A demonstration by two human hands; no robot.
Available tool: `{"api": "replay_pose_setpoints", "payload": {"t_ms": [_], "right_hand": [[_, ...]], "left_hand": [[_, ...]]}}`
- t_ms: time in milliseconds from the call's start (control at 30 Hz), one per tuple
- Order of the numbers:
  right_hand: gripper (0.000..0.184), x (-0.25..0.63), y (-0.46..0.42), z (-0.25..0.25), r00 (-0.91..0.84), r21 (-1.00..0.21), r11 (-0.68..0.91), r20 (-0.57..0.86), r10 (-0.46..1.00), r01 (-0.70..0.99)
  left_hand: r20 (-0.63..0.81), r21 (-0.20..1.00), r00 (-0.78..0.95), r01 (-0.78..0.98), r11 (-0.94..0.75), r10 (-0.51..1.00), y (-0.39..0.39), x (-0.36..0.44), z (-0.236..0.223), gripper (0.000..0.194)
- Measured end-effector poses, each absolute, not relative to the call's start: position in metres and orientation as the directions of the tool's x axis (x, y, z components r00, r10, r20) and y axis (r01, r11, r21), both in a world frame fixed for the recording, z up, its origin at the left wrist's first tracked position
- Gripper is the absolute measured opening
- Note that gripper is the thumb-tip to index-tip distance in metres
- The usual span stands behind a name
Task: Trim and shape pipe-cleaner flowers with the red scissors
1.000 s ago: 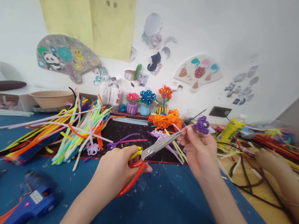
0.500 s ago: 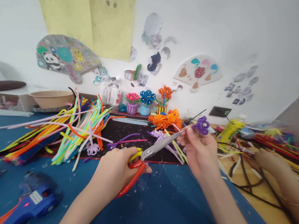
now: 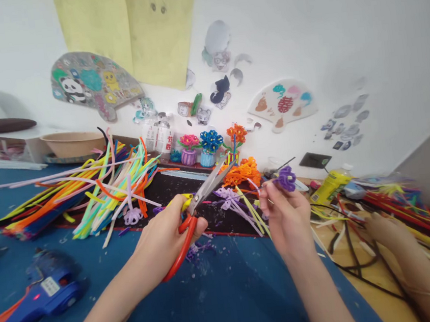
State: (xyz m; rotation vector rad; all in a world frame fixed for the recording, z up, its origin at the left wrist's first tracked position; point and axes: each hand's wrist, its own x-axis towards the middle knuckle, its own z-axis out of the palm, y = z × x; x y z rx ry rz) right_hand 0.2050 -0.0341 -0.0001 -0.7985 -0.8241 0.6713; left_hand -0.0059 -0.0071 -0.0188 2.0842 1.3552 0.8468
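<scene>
Over the blue bench (image 3: 229,298), 2 bare hands at work. Left hand (image 3: 168,237): curled closed around the handles of 1 pair of scissors (image 3: 195,200), red and yellow at the grip; blades parted slightly, tips pointing up and to the right, clear of the flower. Right hand (image 3: 286,211): thumb and fingers pinched together, holding 1 purple flower (image 3: 286,178) by its base, bloom just above the fingertips. Beneath and beyond: 1 dark mat (image 3: 164,187); lilac flowers (image 3: 228,198) on the mat between the hands; 1 heap of orange flowers (image 3: 245,172) behind them; 3 potted flowers (image 3: 210,143) in a row near the wall, pink, blue and orange. Purple scraps (image 3: 200,250) near the left hand. At left: 1 pile of coloured stems (image 3: 83,192); 1 blue glue gun (image 3: 50,291). At right: 1 co-worker's hand (image 3: 385,230) among black strips.
</scene>
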Motion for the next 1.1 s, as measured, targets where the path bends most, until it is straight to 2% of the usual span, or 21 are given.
{"api": "replay_pose_setpoints", "payload": {"t_ms": [133, 233, 333, 500, 733, 867, 933, 1000, 1100], "right_hand": [[0.018, 0.206, -0.034, -0.002, 0.493, -0.83, 0.519, 0.372, 0.786, -0.202], [0.013, 0.206, -0.034, -0.004, 0.469, -0.847, 0.503, 0.377, 0.798, -0.174], [0.01, 0.203, -0.034, -0.007, 0.409, -0.866, 0.485, 0.402, 0.82, -0.123], [0.01, 0.198, -0.034, -0.011, 0.33, -0.88, 0.471, 0.429, 0.841, -0.056], [0.012, 0.196, -0.034, -0.014, 0.267, -0.895, 0.442, 0.41, 0.872, -0.068], [0.014, 0.194, -0.033, -0.015, 0.214, -0.905, 0.421, 0.401, 0.891, -0.059], [0.015, 0.194, -0.033, -0.015, 0.228, -0.902, 0.43, 0.41, 0.883, -0.045], [0.015, 0.195, -0.032, -0.014, 0.277, -0.891, 0.453, 0.427, 0.861, -0.035], [0.017, 0.199, -0.031, -0.013, 0.369, -0.872, 0.486, 0.436, 0.821, -0.051]], "left_hand": [[0.252, 0.811, 0.282, 0.46, -0.361, 0.926, -0.008, -0.004, -0.018, 0.029], [0.173, 0.886, 0.268, 0.377, -0.269, 0.948, -0.012, -0.002, -0.011, 0.038], [0.107, 0.95, 0.354, 0.24, -0.201, 0.929, -0.015, -0.001, -0.006, 0.043], [0.044, 0.984, 0.523, 0.123, -0.126, 0.851, -0.017, 0.002, -0.008, 0.041], [0.049, 0.997, 0.428, 0.027, -0.067, 0.903, -0.023, 0.007, -0.004, 0.028], [0.069, 0.989, 0.416, 0.092, -0.117, 0.907, -0.021, 0.005, -0.006, 0.026], [0.116, 0.962, 0.413, 0.178, -0.205, 0.903, -0.02, 0.004, -0.009, 0.03], [0.192, 0.88, 0.384, 0.34, -0.331, 0.903, -0.02, 0.004, -0.011, 0.031], [0.287, 0.656, 0.313, 0.624, -0.424, 0.905, -0.021, 0.004, -0.012, 0.027]]}}
